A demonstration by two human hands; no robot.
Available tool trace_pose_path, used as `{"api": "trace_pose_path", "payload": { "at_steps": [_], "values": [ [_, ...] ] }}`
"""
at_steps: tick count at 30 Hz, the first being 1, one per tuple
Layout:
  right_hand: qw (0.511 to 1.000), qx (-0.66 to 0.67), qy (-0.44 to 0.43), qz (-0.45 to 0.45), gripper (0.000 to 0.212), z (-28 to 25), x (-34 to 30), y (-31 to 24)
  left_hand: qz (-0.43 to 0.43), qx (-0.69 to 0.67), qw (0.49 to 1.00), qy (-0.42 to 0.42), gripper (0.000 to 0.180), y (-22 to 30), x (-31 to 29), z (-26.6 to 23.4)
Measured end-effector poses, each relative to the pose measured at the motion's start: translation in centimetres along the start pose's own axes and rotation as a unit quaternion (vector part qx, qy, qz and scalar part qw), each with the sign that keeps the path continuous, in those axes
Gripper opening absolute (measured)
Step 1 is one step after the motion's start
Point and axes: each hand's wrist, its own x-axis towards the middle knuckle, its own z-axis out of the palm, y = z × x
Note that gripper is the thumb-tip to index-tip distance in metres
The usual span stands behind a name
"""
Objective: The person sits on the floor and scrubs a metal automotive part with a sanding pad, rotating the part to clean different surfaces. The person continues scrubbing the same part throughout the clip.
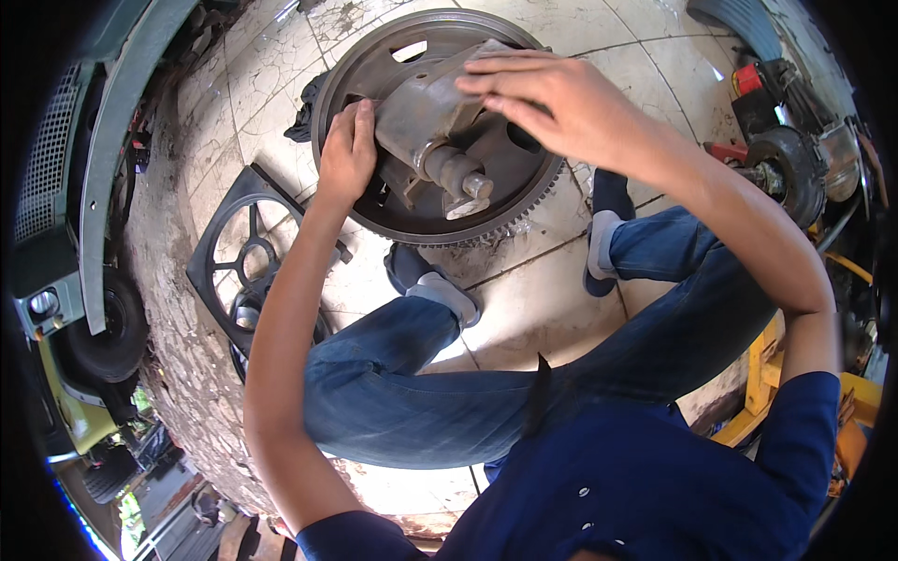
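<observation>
A grey metal crankshaft (412,117), with thick webs and a stepped shaft end, stands over a large dark flywheel (327,103) with a toothed rim. The flywheel lies on the tiled floor in front of my feet. My left hand (348,154) grips the left edge of the crankshaft's broad web, fingers close together. Over the far right end of that web, my right hand (552,98) lies with its fingers stretched out. A pale grey patch shows by the right fingertips; I cannot tell whether it is a separate piece. The right palm's underside is hidden.
A black plastic fan shroud (251,257) lies on the floor left of my legs. To the far left stands a vehicle with a grey bumper (98,187). Engine parts and a small wheel (790,178) are at the right, beside a yellow metal frame (756,393).
</observation>
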Motion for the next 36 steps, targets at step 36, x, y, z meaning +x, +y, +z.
{"api": "trace_pose_path", "payload": {
  "at_steps": [36],
  "values": [
    [0.997,-0.044,0.053,-0.038,0.025,0.5,-0.3,0.3,0.348,0.189,0.898,-0.195,0.052,12.0,-3.8,-6.1]
  ]
}}
